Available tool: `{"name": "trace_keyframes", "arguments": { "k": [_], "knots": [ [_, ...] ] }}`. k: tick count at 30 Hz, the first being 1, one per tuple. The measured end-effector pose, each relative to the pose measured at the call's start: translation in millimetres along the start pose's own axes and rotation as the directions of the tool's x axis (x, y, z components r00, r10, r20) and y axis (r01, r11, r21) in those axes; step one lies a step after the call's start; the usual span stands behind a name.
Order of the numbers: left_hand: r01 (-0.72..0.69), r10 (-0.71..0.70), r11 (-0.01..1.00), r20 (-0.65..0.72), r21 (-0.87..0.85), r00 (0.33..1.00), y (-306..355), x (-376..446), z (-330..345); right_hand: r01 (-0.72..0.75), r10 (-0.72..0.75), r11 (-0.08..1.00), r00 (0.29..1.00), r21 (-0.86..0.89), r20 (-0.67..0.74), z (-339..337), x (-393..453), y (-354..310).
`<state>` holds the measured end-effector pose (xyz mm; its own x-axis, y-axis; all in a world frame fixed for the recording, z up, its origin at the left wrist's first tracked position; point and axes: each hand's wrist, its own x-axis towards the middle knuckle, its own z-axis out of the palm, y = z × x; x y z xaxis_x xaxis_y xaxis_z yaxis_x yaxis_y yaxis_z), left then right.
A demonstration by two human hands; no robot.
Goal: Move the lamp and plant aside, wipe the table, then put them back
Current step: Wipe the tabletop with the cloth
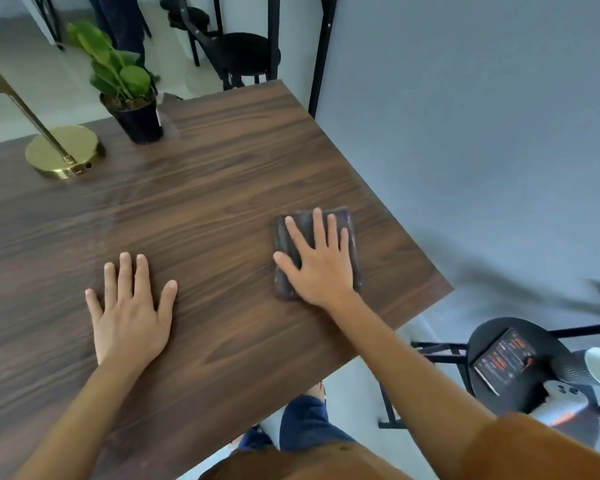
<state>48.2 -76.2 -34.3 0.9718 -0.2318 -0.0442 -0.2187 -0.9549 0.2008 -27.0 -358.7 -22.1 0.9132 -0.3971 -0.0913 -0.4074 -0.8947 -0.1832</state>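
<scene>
A dark wooden table (205,188) fills the view. At its far left stands a lamp (63,155) with a round gold base and a slanting gold stem. Just right of the lamp is a green plant in a black pot (132,109), near the far edge. My right hand (317,261) lies flat, fingers spread, on a folded dark brown cloth (347,230) near the table's right edge. My left hand (130,311) rests flat on the bare wood, fingers apart, holding nothing.
A grey wall (465,116) runs along the table's right side. A black stool (510,365) at lower right carries a phone, a cup and a small device. Another black stool (246,53) stands beyond the far edge.
</scene>
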Motion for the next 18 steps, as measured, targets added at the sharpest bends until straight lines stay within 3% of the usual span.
{"name": "trace_keyframes", "arguments": {
  "k": [2, 4, 6, 9, 13, 15, 18],
  "knots": [
    [-0.001, 0.001, 1.0, -0.005, 0.003, 1.0, -0.8, 0.5, 1.0, 0.142, -0.143, 0.99, 0.989, 0.023, 0.036, 3.4, -54.1, -7.3],
    [-0.004, 0.004, 1.0, -0.015, 0.01, 1.0, -2.4, 0.4, 2.0, 0.135, -0.137, 0.99, 0.989, 0.025, 0.063, 1.1, -96.6, 18.2],
    [-0.004, 0.004, 1.0, -0.017, 0.011, 1.0, -3.3, 0.9, 2.5, -0.012, 0.013, 1.0, 0.999, -0.015, 0.03, -5.6, -112.1, 61.1],
    [0.002, -0.002, 1.0, -0.012, 0.007, 1.0, -1.4, 0.3, 1.6, -0.277, 0.276, 0.959, 0.961, -0.066, -0.02, -17.7, -81.9, 111.7],
    [-0.004, 0.004, 1.0, -0.006, 0.006, 1.0, 0.2, -0.3, 0.0, -0.448, 0.448, 0.894, 0.894, 0.002, 0.018, -25.4, 8.0, 105.8],
    [-0.013, 0.013, 1.0, -0.007, 0.001, 1.0, -0.5, 0.1, 0.1, -0.439, 0.438, 0.898, 0.899, 0.024, 0.027, -23.1, 27.2, 87.9],
    [-0.027, 0.027, 1.0, -0.014, 0.004, 1.0, -3.3, 0.6, 1.6, -0.267, 0.267, 0.963, 0.964, -0.017, -0.004, -17.3, -12.2, 73.1]
  ]
}}
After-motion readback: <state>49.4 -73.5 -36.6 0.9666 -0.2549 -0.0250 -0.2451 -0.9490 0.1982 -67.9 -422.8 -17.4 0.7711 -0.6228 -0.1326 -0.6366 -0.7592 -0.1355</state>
